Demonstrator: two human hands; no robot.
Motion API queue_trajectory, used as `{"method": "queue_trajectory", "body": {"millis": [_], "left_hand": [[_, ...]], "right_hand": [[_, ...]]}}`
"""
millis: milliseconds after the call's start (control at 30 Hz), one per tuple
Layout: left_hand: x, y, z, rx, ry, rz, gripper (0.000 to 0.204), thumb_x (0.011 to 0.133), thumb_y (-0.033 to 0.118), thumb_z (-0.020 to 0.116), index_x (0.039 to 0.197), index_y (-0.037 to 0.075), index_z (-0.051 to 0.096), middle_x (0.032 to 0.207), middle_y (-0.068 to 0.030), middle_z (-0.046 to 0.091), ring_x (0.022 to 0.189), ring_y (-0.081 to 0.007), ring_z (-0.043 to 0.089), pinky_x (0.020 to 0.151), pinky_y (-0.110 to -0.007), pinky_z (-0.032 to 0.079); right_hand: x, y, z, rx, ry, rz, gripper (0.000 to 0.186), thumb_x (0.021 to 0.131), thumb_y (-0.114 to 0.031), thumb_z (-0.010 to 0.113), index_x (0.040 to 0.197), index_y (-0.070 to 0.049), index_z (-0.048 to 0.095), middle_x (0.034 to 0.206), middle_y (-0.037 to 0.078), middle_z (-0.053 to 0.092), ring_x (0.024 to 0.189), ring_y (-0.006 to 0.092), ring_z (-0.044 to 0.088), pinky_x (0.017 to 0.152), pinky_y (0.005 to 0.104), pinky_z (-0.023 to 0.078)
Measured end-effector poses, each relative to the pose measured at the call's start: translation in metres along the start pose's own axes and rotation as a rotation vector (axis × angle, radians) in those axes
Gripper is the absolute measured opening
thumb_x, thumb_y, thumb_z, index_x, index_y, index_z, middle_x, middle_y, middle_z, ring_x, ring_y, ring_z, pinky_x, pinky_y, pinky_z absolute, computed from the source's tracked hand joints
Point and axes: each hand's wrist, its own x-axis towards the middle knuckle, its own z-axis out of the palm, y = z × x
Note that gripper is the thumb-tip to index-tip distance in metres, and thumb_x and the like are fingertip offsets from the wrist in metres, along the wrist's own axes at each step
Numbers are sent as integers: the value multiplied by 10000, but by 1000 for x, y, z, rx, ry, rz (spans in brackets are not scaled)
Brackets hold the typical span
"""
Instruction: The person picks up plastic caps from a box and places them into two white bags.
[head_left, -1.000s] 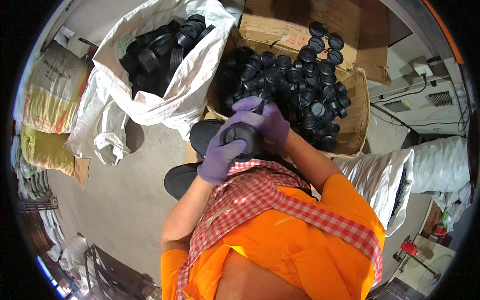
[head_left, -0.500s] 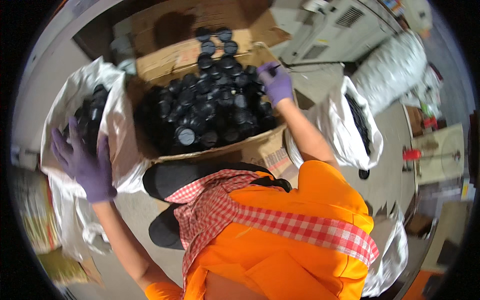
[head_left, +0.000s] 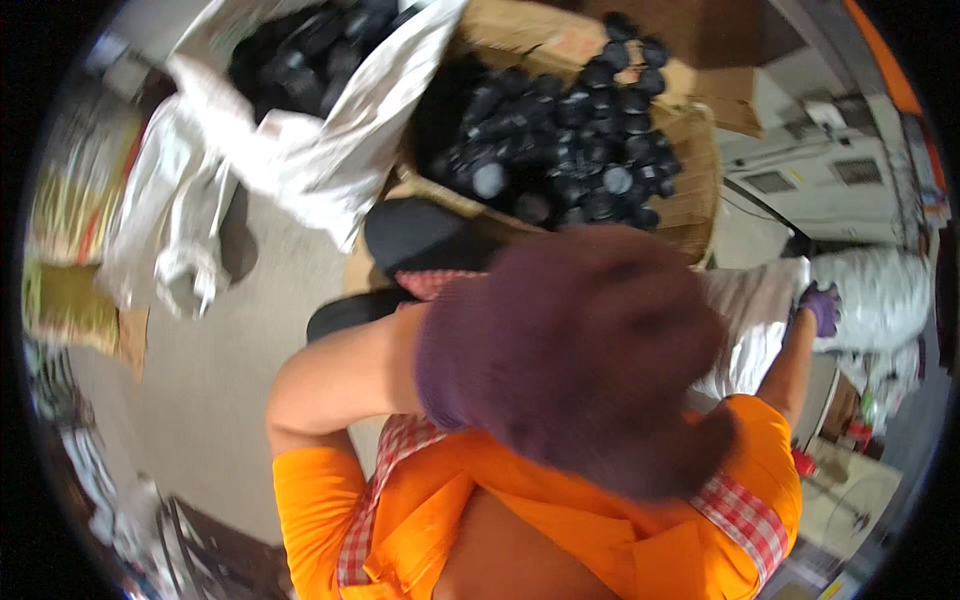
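Your left hand (head_left: 570, 360), raised and blurred mid-frame so I cannot tell its grip, hides the view; your right hand (head_left: 822, 308) clutches the white sack (head_left: 750, 320) at right.

A white plastic sack (head_left: 745, 335) lies crumpled, its top edge at the right hand (head_left: 822, 308). Black round caps (head_left: 570, 150) fill a cardboard box beyond the blurred left hand (head_left: 570, 355).

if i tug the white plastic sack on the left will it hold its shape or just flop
Probably flop: the white plastic sack is crumpled and folded over, so it looks thin and limp. The black parts showing in its open mouth likely make it heavy low down, so a tug may drag the film rather than move the load. Its glossy surface may slip in a gloved grip.
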Motion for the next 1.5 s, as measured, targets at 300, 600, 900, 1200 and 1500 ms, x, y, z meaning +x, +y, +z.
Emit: {"method": "queue_trajectory", "body": {"millis": [300, 600, 900, 1200, 1500], "left_hand": [[2, 48, 46, -256, -337, 37, 266, 707, 92, 636, 970, 68, 603, 980, -141, 596, 927, -324, 572, 817, -405, 458], [2, 42, 76, -301, -565, -81, 253, 732, 106, 616, 983, 80, 600, 950, -133, 605, 884, -304, 588, 782, -384, 469], [24, 33, 77, -237, -490, -155, 240, 757, 119, 595, 996, 92, 597, 920, -126, 614, 840, -284, 603, 747, -362, 479], [39, 15, 51, -74, -269, -178, 229, 782, 132, 575, 1009, 105, 594, 889, -118, 622, 796, -265, 619, 711, -341, 489], [-21, -37, 10, 430, -296, -829, 216, 809, 149, 555, 1019, 109, 584, 861, -113, 629, 769, -267, 630, 674, -332, 503]], "right_hand": [[61, -68, 12, 766, 298, -563, 336, 912, -266, 498, 1178, -75, 568, 1173, 128, 598, 1068, 257, 578, 889, 329, 438], [-151, -266, -61, 1017, -159, -1408, 203, 858, -127, 579, 1049, -72, 617, 970, 146, 648, 890, 242, 631, 782, 306, 472], [-254, -375, -31, 598, -454, -1777, 340, 831, -228, 555, 1153, -119, 560, 1166, 156, 571, 1079, 339, 537, 913, 400, 430], [-301, -444, -9, 444, -499, -1773, 553, 759, -370, 618, 1240, -119, 511, 1261, 154, 515, 1190, 313, 468, 999, 383, 368], [-339, -515, 74, 700, -1108, -993, 595, 818, -475, 488, 1297, -122, 469, 1285, 261, 459, 1213, 385, 432, 1007, 428, 357]]}}
